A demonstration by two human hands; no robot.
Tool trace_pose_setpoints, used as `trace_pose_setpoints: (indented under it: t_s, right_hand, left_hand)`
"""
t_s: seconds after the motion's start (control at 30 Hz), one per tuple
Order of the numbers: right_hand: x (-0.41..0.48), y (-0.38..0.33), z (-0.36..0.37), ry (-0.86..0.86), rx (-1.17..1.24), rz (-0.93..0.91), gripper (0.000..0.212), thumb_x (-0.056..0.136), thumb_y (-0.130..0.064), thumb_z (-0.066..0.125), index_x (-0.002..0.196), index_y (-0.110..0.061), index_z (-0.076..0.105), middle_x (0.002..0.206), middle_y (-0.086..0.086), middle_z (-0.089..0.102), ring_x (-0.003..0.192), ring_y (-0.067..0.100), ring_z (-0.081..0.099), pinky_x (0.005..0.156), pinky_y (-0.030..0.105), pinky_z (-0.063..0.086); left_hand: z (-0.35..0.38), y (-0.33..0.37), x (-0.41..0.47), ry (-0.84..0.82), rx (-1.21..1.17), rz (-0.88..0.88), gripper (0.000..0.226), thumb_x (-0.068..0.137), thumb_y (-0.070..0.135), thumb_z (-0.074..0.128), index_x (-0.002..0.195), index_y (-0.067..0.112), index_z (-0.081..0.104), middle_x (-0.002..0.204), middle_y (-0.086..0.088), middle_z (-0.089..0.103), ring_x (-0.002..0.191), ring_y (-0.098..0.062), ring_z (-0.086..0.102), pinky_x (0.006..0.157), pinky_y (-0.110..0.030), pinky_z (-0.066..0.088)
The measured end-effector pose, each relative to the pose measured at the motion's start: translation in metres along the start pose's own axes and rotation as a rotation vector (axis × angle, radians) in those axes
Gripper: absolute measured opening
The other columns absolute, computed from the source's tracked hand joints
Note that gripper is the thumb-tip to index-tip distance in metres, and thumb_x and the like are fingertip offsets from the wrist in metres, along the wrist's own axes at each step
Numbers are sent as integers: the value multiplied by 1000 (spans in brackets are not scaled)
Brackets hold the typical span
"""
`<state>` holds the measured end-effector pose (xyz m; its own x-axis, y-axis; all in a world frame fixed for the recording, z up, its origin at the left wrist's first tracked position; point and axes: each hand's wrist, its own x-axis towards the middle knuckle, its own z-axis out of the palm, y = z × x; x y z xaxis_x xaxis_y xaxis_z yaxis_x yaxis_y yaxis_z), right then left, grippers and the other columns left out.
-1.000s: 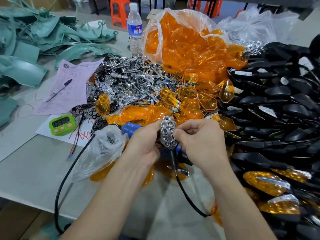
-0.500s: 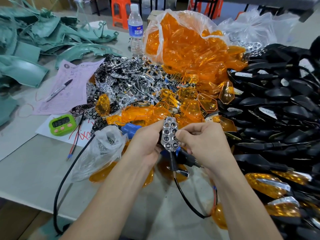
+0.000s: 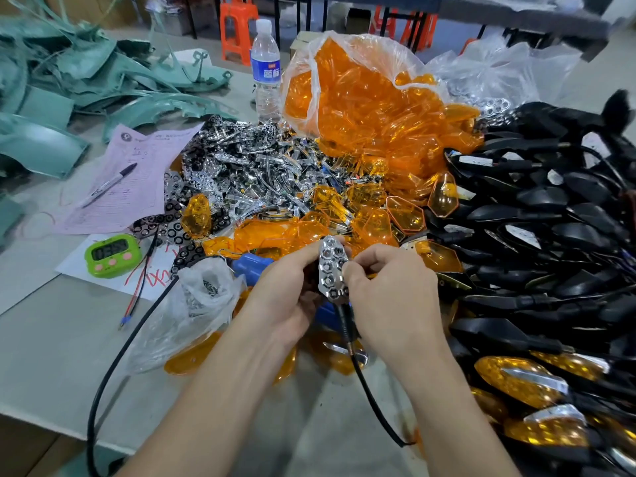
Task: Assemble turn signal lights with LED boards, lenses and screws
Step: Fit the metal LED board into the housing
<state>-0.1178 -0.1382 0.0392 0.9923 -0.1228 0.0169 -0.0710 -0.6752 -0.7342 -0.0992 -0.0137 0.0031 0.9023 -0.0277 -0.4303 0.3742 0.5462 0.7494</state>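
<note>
A chrome reflector plate with hexagonal holes (image 3: 331, 270) stands upright between both hands at the table's middle, sitting in a black housing whose black cable (image 3: 364, 383) hangs down toward me. My left hand (image 3: 285, 297) grips the piece from the left, thumb up near its top. My right hand (image 3: 389, 297) pinches its right edge with curled fingers. Loose orange lenses (image 3: 402, 218) lie just behind. A heap of chrome reflectors (image 3: 247, 166) sits further back. A small clear bag of screws (image 3: 203, 297) lies left of my left hand.
A big bag of orange lenses (image 3: 361, 108) stands at the back. Black housings (image 3: 550, 218) pile up on the right, finished orange lights (image 3: 523, 383) at lower right. A green timer (image 3: 112, 253), pink form with pen (image 3: 110, 184), water bottle (image 3: 265, 70) and blue screwdriver (image 3: 251, 266) lie left.
The reflector piece and both hands have stayed nearly in place; my right fingers shifted slightly along the plate's right edge, and the cable swung a little.
</note>
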Motion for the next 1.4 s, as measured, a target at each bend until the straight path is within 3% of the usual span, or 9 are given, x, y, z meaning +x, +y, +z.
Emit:
trace_pose_setpoints:
  t_s: [0.13, 0.23, 0.33, 0.47, 0.67, 0.87, 0.97, 1.2, 1.4]
  right_hand:
    - [4, -2, -7, 39, 22, 1, 28, 93, -35, 74, 67, -28, 67, 67, -12, 68, 61, 3, 66, 45, 14, 50]
    - [1, -1, -7, 43, 129, -15, 27, 90, -34, 78, 65, -30, 67, 63, -14, 67, 67, -14, 62, 42, 5, 40]
    - [-4, 0, -1, 59, 236, -44, 15, 90, -30, 79, 82, -34, 66, 66, -16, 67, 71, -19, 61, 47, 2, 41]
    - [-8, 7, 6, 73, 299, -63, 15, 93, -34, 75, 94, -35, 60, 72, -13, 71, 68, -9, 67, 48, 8, 47]
    - [-7, 12, 14, 30, 267, -85, 11, 97, -42, 65, 88, -38, 62, 69, -15, 71, 64, 5, 68, 58, 36, 60]
    - [-8, 19, 13, -215, 482, -65, 12, 97, -38, 68, 96, -46, 58, 84, -9, 76, 73, 17, 75, 66, 47, 64]
    - [-11, 20, 10, -329, 672, 6, 26, 99, -20, 68, 103, -45, 60, 94, -3, 79, 79, 24, 79, 67, 41, 66]
    - [-7, 20, 11, -277, 703, 42, 29, 96, -10, 70, 98, -38, 62, 80, 3, 78, 69, 30, 76, 60, 40, 65]
    - [-2, 21, 12, -257, 721, 145, 26, 92, -10, 75, 104, -29, 62, 75, 2, 77, 69, 26, 76, 59, 40, 63]
  left_hand:
    - [-6, 3, -3, -105, 37, 32, 49, 103, 50, 47, 112, 16, 81, 109, -4, 77, 93, -16, 70, 76, -30, 55]
    - [-8, 6, -2, -131, 68, 126, 25, 93, 20, 65, 112, 12, 79, 108, -8, 77, 95, -19, 72, 76, -29, 61]
    - [-7, 10, -3, -116, 55, 153, 25, 94, -1, 61, 111, 8, 77, 102, -10, 78, 88, -20, 75, 68, -29, 61]
    - [-9, 11, -6, -134, 105, 210, 25, 97, -4, 58, 108, 8, 76, 100, -9, 77, 86, -20, 74, 70, -29, 60]
    - [-10, 9, -7, -107, 195, 291, 28, 98, -4, 58, 102, 14, 80, 99, -10, 77, 88, -22, 73, 73, -31, 60]
    - [-9, 10, -5, -70, 157, 324, 32, 98, -6, 55, 96, 13, 80, 92, -8, 77, 85, -19, 74, 70, -28, 60]
    - [-9, 12, -4, -76, 160, 333, 29, 100, -5, 55, 102, 12, 78, 95, -8, 77, 88, -21, 75, 70, -29, 60]
    - [-7, 8, -7, -99, 204, 356, 31, 101, -1, 54, 101, 17, 79, 98, -9, 75, 89, -24, 70, 78, -39, 58]
    - [-5, 10, -12, -111, 238, 376, 32, 100, -3, 52, 103, 17, 78, 102, -11, 74, 100, -30, 68, 104, -66, 49]
